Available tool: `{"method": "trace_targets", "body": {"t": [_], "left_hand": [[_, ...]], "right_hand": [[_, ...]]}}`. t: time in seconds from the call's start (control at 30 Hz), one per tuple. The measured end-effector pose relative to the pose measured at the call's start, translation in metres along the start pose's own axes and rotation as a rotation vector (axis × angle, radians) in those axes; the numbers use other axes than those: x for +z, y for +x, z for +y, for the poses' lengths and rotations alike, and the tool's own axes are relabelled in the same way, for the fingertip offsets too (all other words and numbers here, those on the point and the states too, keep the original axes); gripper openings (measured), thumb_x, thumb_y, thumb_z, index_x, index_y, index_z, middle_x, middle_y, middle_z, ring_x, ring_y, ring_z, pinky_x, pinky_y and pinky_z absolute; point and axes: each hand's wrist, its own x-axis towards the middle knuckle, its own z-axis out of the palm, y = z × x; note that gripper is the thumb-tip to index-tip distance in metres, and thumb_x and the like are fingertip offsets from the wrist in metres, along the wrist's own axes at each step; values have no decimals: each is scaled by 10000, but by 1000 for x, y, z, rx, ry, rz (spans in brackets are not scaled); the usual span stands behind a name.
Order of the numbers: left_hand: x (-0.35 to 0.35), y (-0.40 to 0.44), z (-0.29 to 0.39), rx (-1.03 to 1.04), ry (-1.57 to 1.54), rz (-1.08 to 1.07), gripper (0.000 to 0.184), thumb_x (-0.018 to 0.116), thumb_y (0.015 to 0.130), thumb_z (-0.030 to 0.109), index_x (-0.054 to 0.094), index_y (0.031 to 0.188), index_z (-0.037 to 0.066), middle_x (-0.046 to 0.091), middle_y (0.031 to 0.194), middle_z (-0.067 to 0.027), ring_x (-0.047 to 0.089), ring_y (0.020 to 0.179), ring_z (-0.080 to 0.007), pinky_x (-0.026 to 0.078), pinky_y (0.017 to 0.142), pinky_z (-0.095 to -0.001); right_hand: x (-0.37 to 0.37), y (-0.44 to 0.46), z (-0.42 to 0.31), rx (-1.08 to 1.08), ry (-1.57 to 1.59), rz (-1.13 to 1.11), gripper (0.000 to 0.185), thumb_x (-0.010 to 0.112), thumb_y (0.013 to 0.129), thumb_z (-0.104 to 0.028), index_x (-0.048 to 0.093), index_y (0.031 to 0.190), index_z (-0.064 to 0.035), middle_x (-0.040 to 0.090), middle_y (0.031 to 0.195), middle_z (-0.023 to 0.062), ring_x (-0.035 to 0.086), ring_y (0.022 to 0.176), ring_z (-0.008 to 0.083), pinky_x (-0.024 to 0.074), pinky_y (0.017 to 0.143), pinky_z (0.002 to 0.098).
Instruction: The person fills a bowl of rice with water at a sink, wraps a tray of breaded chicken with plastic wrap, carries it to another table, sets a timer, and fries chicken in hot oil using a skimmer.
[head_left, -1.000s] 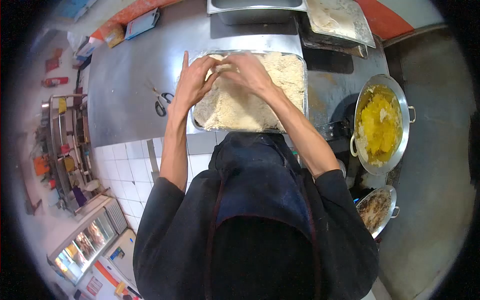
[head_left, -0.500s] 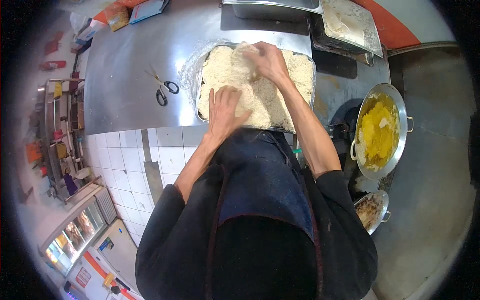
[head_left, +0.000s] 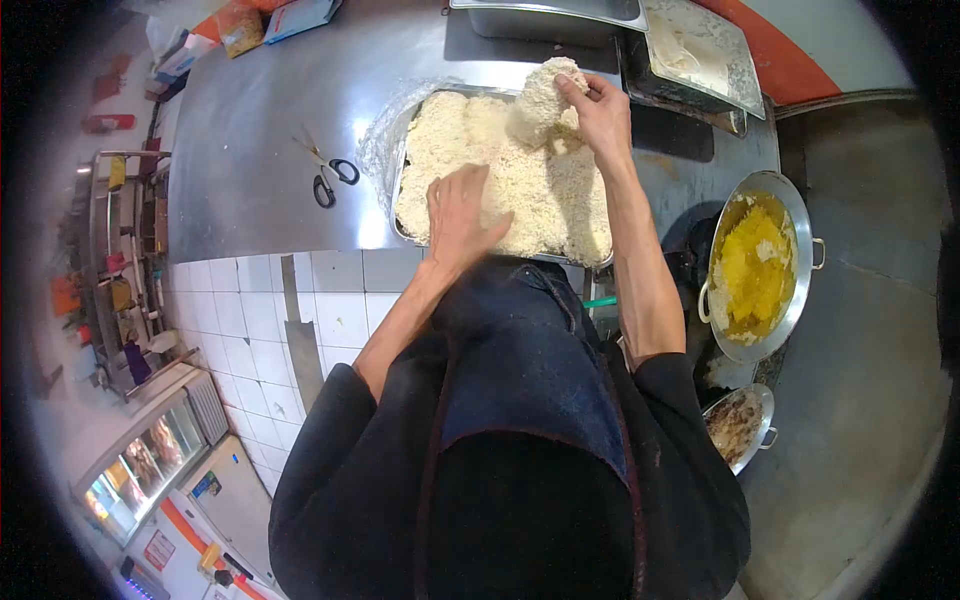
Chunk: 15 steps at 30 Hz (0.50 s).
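A metal tray (head_left: 402, 222) full of pale, crumb-coated pieces (head_left: 545, 200) lies at the front edge of the steel table. My left hand (head_left: 461, 212) rests on or just over the coated pieces, its fingers spread and nothing held. Over the tray's far right part, my right hand (head_left: 600, 112) pinches a flat, crumb-coated piece (head_left: 549, 98) between thumb and fingers, lifted up from the others. Black-handled scissors (head_left: 326, 172) lie on the table to the left of the tray.
Right of the table stands a wide pan (head_left: 809, 290) with yellow frothing contents, and below it a smaller pan (head_left: 768, 405) with brown residue. Metal containers (head_left: 545, 22) and a crumb-dusted lidded box (head_left: 690, 55) stand at the back. Plastic film (head_left: 378, 140) lies beside the tray.
My right hand has moved right and slightly up, with the coated piece lifted in its fingers. My left hand has shifted a little right, after coming down from the tray's upper left.
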Motion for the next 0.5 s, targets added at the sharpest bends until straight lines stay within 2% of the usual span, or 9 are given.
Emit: {"method": "trace_targets", "body": {"t": [0.07,0.13,0.17,0.23,0.27,0.33,0.47,0.5], "left_hand": [[2,12,-14,22,-58,21,667,734,758,345,506,1282,2,536,1242,-187,454,1195,-346,238,1093,-557],[4,28,-30,161,225,-22,722,702,804,489,517,1294,-7,527,1269,-198,428,1255,-385,200,1121,-610],[1,34,-35,162,224,-21,722,702,804,489,517,1294,-7,527,1269,-198,428,1255,-385,200,1121,-610],[-14,54,-39,110,185,-377,807,704,749,609,555,1264,6,519,1302,-194,342,1351,-419,94,1143,-653],[-23,64,-41,113,187,-373,807,704,749,609,555,1264,6,519,1302,-194,342,1351,-419,94,1143,-653],[-36,77,-42,158,122,-580,819,770,662,600,600,1210,16,541,1273,-236,302,1380,-436,98,1137,-656],[-23,81,-59,299,98,-511,884,766,612,655,601,1204,20,560,1231,-224,372,1320,-446,95,1148,-646],[-20,81,-59,303,96,-498,884,779,601,650,595,1189,16,539,1264,-200,413,1284,-419,93,1161,-627]], "right_hand": [[-5,-6,-4,18,20,-1,458,738,830,-337,687,1077,46,717,814,116,650,687,137,491,628,287],[-8,-10,-5,35,39,-5,463,734,834,-337,683,1078,53,717,815,113,650,688,133,489,628,283],[-10,-12,-4,67,7,-18,470,734,835,-339,680,1078,59,718,819,115,653,691,134,491,631,286],[-15,-13,-7,89,-25,-31,476,735,835,-340,676,1078,65,718,823,116,657,693,136,493,635,288],[-18,-16,-10,111,-26,-27,480,736,835,-344,676,1075,67,717,831,119,657,703,140,493,640,289],[-23,-18,-4,138,-29,-25,483,738,836,-348,676,1071,69,716,838,121,658,712,145,493,645,290],[-31,-17,8,97,33,-15,513,742,837,-360,665,1093,78,709,857,126,645,733,141,491,663,290],[-33,-20,6,113,44,-33,524,745,837,-358,659,1104,84,708,863,126,640,740,139,491,668,288]]}}
